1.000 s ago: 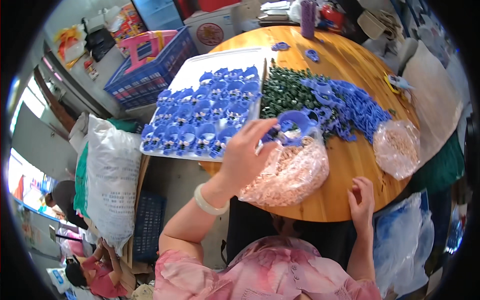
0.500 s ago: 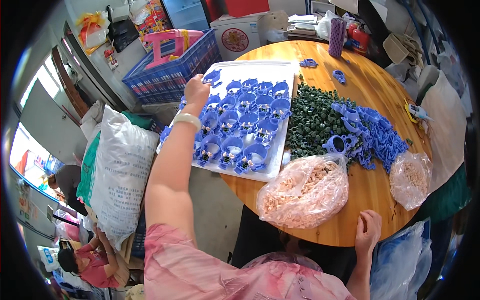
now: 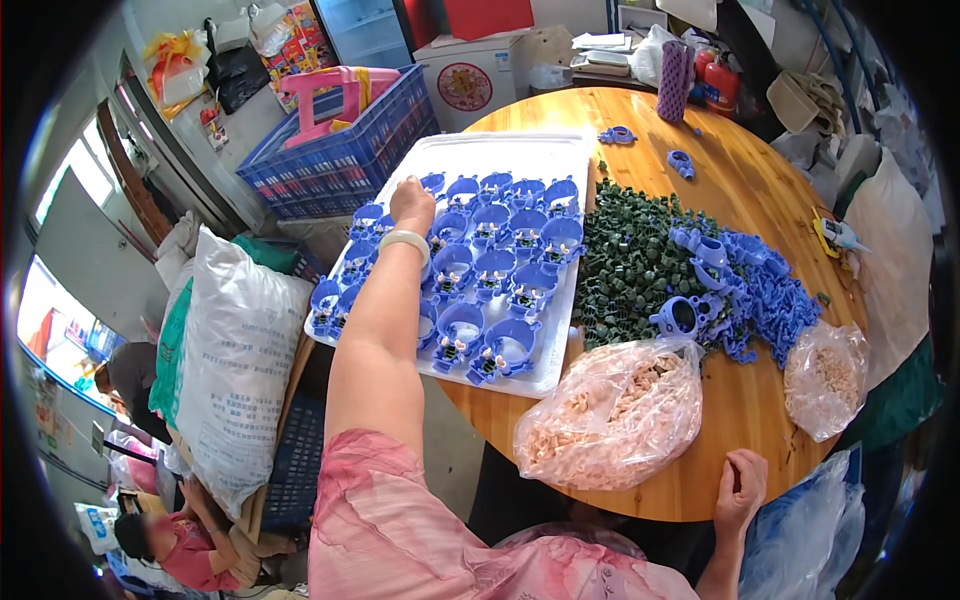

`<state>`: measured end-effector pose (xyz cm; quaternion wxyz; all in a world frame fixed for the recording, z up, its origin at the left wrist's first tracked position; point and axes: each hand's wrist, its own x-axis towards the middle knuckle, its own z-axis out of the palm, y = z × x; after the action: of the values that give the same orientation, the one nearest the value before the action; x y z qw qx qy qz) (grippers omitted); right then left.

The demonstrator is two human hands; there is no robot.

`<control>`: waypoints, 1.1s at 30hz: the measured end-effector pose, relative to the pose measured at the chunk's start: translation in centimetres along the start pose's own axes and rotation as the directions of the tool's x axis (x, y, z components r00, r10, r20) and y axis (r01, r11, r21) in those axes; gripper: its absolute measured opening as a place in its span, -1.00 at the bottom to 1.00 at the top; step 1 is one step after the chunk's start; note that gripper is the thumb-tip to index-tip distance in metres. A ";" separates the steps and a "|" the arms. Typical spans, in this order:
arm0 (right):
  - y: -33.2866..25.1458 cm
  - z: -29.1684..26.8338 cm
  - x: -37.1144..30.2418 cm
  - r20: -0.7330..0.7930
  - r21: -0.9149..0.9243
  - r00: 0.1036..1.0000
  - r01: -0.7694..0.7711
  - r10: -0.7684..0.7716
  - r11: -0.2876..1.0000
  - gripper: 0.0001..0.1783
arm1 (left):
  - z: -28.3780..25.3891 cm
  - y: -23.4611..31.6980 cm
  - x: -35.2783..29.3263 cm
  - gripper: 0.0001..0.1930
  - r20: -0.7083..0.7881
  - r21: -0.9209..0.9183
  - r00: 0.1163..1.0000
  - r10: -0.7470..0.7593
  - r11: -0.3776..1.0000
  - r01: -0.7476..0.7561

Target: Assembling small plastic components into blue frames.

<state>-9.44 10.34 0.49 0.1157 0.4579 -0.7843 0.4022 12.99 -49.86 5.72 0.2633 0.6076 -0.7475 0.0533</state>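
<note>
My left hand [image 3: 412, 207], a pale bangle on its wrist, reaches across the white tray [image 3: 470, 150]. Its fingers are closed at the edge of a blue plastic toy watch piece [image 3: 433, 182], at the far end of the rows; the fingertips are partly hidden. Several similar blue watch pieces [image 3: 494, 268] stand in rows on the tray, many with a small dark-and-pale figure at the front. My right hand [image 3: 740, 487] rests by the near right table edge, fingers loosely curled, with nothing visible in it.
On the round wooden table [image 3: 760, 170] lie a heap of dark green small parts [image 3: 630, 265], a pile of blue watch pieces [image 3: 755, 285] and clear bags of pale pink parts [image 3: 610, 415]. A glue gun [image 3: 838, 235] lies far right. A blue crate [image 3: 340, 150] and white sack [image 3: 245, 370] stand left.
My left hand has come nearer and slightly right over the tray, bringing the blue watch piece down to the far row. The view has shifted a little; my right hand stays by the table edge.
</note>
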 end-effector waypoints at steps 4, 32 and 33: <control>0.0 0.0 0.1 0.003 0.002 1.000 0.001 -0.001 1.000 -0.84 | -0.2 1.1 -0.6 -0.75 0.049 -0.005 0.999 -0.012 1.000 0.012; 0.8 -0.7 -0.2 -0.086 0.027 0.996 0.015 -0.012 1.000 -0.87 | -8.9 25.6 -24.2 -0.43 0.163 -0.387 0.513 0.843 0.533 -0.752; 0.9 -0.8 -0.3 -0.082 0.031 0.997 0.015 -0.012 0.999 -0.87 | -8.6 26.4 -24.8 -0.45 0.217 -0.361 0.515 0.830 0.558 -0.747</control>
<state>-10.11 11.34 0.36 0.1430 0.4481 -0.7694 0.4322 -5.83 -17.84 8.07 0.1328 0.1635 -0.9771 -0.0291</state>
